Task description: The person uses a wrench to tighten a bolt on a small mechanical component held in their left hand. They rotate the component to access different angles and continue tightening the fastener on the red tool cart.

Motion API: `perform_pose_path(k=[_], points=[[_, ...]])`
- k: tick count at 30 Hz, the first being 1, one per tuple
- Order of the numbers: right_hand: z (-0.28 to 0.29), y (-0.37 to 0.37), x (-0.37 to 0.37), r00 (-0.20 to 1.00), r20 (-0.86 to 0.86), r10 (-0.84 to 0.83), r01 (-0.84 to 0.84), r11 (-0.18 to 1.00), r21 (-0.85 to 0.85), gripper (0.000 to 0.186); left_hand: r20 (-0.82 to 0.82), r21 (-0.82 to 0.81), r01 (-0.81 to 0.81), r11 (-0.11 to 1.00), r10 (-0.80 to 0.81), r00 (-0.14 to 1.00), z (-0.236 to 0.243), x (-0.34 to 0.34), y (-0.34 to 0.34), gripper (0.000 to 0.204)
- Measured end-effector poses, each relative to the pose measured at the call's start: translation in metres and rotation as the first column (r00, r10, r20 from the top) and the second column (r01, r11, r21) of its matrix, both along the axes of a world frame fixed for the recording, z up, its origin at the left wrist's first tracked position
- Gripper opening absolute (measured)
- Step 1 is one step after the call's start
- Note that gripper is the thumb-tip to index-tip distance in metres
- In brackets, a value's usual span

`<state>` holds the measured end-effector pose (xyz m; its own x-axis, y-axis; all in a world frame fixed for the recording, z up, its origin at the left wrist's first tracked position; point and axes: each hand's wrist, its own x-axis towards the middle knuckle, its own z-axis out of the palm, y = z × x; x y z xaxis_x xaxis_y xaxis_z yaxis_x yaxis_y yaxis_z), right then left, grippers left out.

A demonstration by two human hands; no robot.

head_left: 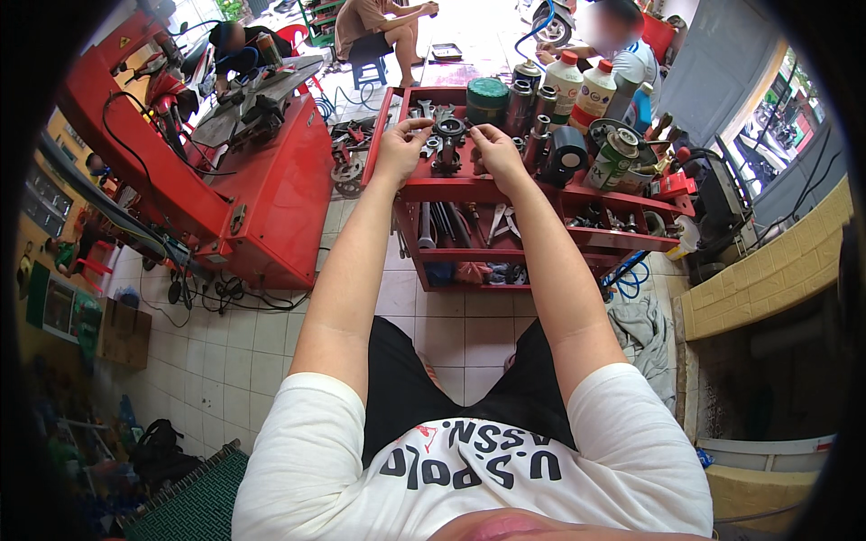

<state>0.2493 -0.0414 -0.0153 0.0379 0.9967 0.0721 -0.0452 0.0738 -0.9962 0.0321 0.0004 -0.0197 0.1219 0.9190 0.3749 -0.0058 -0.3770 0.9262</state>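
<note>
A dark metal part with a ring-shaped top (449, 129) stands upright at the near left of the red tool cart (469, 191). On its left side is my left hand (403, 151), thumb and fingers drawn together close to the ring. Across from it my right hand (497, 155) has its fingers curled in a pinch near the ring's right side. Whatever lies between the fingertips of either hand is too small to make out. Loose metal pieces (431, 144) lie around the part's base.
Behind my right hand stand a green-lidded jar (487, 97), dark metal cylinders (520, 104), white bottles with red caps (565, 83) and a spray can (615, 155). Wrenches (497, 221) fill the shelf below. A red lift (271, 198) stands left; people sit beyond the cart.
</note>
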Motion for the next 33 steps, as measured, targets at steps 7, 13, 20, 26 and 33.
perform_pose_path(k=[7, 13, 20, 26, 33], points=[[-0.002, 0.002, 0.002, 1.0, -0.006, 0.005, -0.005, 1.0, 0.011, 0.028, 0.106, -0.077, -0.02, 0.997, 0.028, 0.994, 0.005, 0.005, 0.0, 0.028], [-0.002, 0.002, 0.0, 1.0, -0.017, -0.006, 0.006, 1.0, 0.006, 0.026, 0.045, -0.022, -0.004, 1.0, 0.005, 0.999, -0.002, 0.002, 0.003, 0.023], [-0.003, 0.0, 0.007, 1.0, -0.017, -0.012, 0.012, 1.0, -0.005, 0.027, 0.186, -0.088, -0.023, 0.996, 0.039, 0.982, 0.011, 0.012, -0.008, 0.02], [0.001, -0.001, 0.0, 1.0, -0.02, 0.005, -0.005, 1.0, 0.009, 0.028, 0.026, -0.012, -0.031, 0.999, 0.031, 0.999, -0.002, 0.005, 0.004, 0.017], [-0.001, 0.0, 0.003, 1.0, -0.012, -0.004, 0.005, 1.0, 0.01, 0.029, 0.071, -0.015, 0.078, 0.997, -0.077, 0.995, -0.003, 0.0, 0.003, 0.02]])
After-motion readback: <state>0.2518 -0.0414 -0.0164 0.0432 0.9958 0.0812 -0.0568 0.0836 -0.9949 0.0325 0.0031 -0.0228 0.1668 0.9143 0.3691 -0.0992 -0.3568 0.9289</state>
